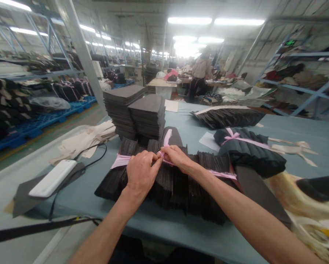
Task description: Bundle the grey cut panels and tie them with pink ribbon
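A long bundle of black cut fabric pieces [164, 183] lies on its side across the table in front of me. A pink fabric strip [222, 175] runs along its top from end to end. My left hand [142, 167] pinches the strip between thumb and fingers near the middle of the bundle. Right against it, my right hand [176, 157] also pinches the strip, and a loose pink end stands up above the fingers. Whether a knot lies under the fingertips is hidden.
Two stacks of dark pieces [149, 113] stand behind the bundle. To the right sits a bundle tied with a pink bow [231, 135]. A white power bank [53, 178] with a black cable and beige strips [83, 141] lie left. A person [200, 73] stands farther back.
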### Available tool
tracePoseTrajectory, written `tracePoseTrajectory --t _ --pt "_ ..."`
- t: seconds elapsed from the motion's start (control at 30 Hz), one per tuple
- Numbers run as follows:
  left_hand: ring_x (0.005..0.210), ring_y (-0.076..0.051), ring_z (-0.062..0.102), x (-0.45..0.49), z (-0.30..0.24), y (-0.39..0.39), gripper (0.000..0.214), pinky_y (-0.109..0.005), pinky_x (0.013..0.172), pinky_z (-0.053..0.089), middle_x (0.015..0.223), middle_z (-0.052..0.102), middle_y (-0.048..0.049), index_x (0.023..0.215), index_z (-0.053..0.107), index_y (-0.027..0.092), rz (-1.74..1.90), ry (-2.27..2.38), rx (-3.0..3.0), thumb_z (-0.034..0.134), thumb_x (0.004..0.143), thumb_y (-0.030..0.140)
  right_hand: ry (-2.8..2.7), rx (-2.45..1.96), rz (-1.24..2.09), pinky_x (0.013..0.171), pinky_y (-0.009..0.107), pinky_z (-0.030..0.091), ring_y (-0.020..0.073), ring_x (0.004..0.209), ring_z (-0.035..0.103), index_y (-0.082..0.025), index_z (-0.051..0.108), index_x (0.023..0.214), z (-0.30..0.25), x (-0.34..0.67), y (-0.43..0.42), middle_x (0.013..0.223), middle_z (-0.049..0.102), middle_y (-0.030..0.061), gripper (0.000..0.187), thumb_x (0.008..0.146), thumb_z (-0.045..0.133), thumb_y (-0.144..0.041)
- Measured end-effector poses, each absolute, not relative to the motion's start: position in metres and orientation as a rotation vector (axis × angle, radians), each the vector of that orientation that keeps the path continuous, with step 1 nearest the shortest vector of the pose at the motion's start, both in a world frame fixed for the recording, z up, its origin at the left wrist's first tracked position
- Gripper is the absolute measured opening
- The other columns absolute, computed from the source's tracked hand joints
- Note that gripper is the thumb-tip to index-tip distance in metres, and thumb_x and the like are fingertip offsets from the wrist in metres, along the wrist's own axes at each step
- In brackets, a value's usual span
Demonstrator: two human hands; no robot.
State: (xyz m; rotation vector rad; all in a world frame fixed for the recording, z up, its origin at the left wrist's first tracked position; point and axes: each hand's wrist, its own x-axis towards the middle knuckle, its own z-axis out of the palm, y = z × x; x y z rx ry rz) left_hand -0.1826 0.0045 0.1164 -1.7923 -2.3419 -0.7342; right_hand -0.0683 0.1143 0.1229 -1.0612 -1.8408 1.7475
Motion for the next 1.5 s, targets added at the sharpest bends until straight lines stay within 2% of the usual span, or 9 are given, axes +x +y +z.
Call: tracePoseTrajectory --t 0.1,0.2,0.3,0.5,0.7,0.9,1.17,1.5 --pt "0.092 -0.026 0.069 -0.18 0.111 0.0 0.025 -0.038 0.077 0.038 0.092 0.075 -0.0053 0.096 0.077 0.022 -0.685 -2.214 -1.797 0.058 0.104 0.035 -1.817 -1.086 1.771 0.041 0.023 0.025 0.0092 0.041 0.023 -0.02 0.048 0.051 0.125 -0.069 0.116 0.041 0.028 -0.0079 0.04 0.091 0.046 -0.023" --pt "0.09 -0.025 0.069 -0.176 0.11 -0.001 0.027 -0.038 0.076 0.038 0.091 0.073 -0.0051 0.102 0.077 0.022 -0.637 -2.14 -1.812 0.052 0.106 0.031 -1.781 -1.119 1.809 0.04 0.024 0.028 0.009 0.039 0.022 -0.023 0.039 0.046 0.125 -0.07 0.118 0.039 0.026 -0.0074 0.046 0.091 0.047 -0.021" --pt "0.088 -0.025 0.068 -0.173 0.112 0.001 0.026 -0.038 0.074 0.038 0.091 0.073 -0.0052 0.105 0.077 0.022 -0.584 -2.143 -1.812 0.053 0.106 0.031 -1.745 -1.138 1.823 0.039 0.024 0.03 0.0091 0.038 0.023 -0.023 0.037 0.046 0.124 -0.07 0.12 0.039 0.026 -0.0074 0.047 0.091 0.048 -0.02" --pt "0.089 -0.025 0.068 -0.17 0.118 0.014 0.018 -0.038 0.077 0.04 0.095 0.072 -0.0038 0.096 0.073 0.022 -0.621 -2.219 -1.764 0.061 0.102 0.034 -1.713 -1.139 1.792 0.04 0.024 0.03 0.0098 0.04 0.027 -0.023 0.041 0.049 0.124 -0.07 0.118 0.041 0.029 -0.007 0.042 0.09 0.046 -0.019" --pt "0.094 -0.025 0.069 -0.17 0.128 0.025 0.014 -0.036 0.079 0.044 0.101 0.07 -0.0043 0.101 0.074 0.022 -0.558 -2.31 -1.817 0.062 0.101 0.03 -1.779 -1.112 1.668 0.045 0.024 0.029 0.0107 0.045 0.032 -0.022 0.044 0.054 0.115 -0.068 0.116 0.044 0.034 -0.0058 0.036 0.089 0.046 -0.027" --pt "0.097 -0.022 0.068 -0.174 0.132 0.028 0.021 -0.03 0.081 0.047 0.104 0.068 -0.006 0.105 0.074 0.019 -0.546 -2.304 -1.935 0.056 0.104 0.027 -1.847 -1.147 1.548 0.049 0.024 0.028 0.0123 0.052 0.039 -0.02 0.05 0.061 0.104 -0.069 0.119 0.051 0.042 -0.0038 0.031 0.09 0.047 -0.033" --pt "0.092 -0.024 0.07 -0.168 0.14 0.033 0.026 -0.033 0.073 0.047 0.104 0.071 -0.0097 0.1 0.076 0.018 -0.364 -2.334 -1.931 0.052 0.104 0.028 -1.877 -1.179 1.499 0.046 0.024 0.031 0.0125 0.05 0.044 -0.021 0.05 0.064 0.11 -0.069 0.117 0.054 0.047 -0.0023 0.034 0.096 0.043 -0.029" --pt "0.098 -0.026 0.071 -0.17 0.143 0.032 0.029 -0.033 0.08 0.049 0.109 0.071 -0.012 0.107 0.075 0.013 -0.257 -2.32 -2.049 0.048 0.105 0.025 -1.934 -1.208 1.455 0.048 0.026 0.032 0.0134 0.051 0.046 -0.021 0.045 0.063 0.117 -0.068 0.113 0.054 0.047 -0.0018 0.039 0.101 0.041 -0.031"
